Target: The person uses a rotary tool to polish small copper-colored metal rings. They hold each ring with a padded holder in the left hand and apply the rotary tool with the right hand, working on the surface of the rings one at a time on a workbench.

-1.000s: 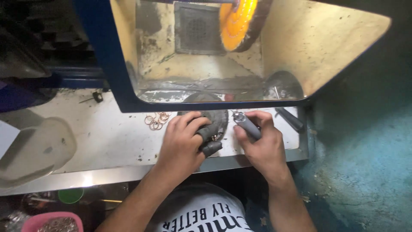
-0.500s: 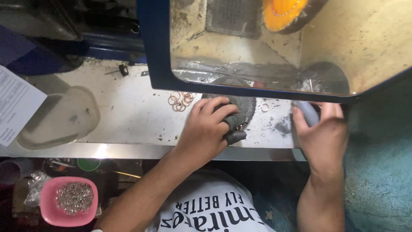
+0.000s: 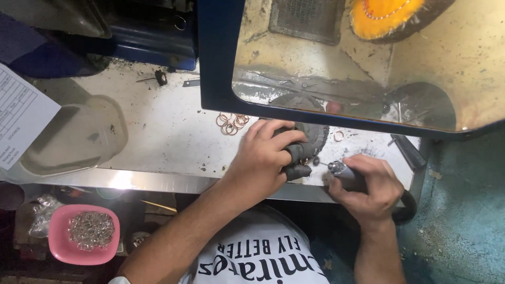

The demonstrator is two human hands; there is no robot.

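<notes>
Left hand (image 3: pixel 260 163) — grip closed over a dark, padded wad of cloth or rubber (image 3: pixel 300 155) at the near edge of the table (image 3: pixel 168 137), fingertips pinching something small against it; the piece itself is too small to make out.

Right hand (image 3: pixel 368 186) — grip wrapped round a pen-like rotary tool (image 3: pixel 342 171), metal nose pointing left at the wad, tip just beside the left fingertips.

Loose rings (image 3: pixel 231 123) — a small copper-coloured cluster on the table, just beyond the left hand; one single ring (image 3: pixel 338 135) lies apart to the right.

Polishing hood (image 3: pixel 336 58) — blue-framed, with an orange buffing wheel (image 3: pixel 386 18) inside, directly beyond both hands.

Pink bowl (image 3: pixel 84 234) — below the table edge on the left, filled with silvery rings.

Paper sheet (image 3: pixel 23 115) — far left.

Risks, as judged:
- Tool tip so near the fingertips — a skid off the small piece would likely catch skin.
- A weak pinch could let the piece spin out and drop past the near table edge.
- Work sits at the very edge, so little margin for a slip.
</notes>
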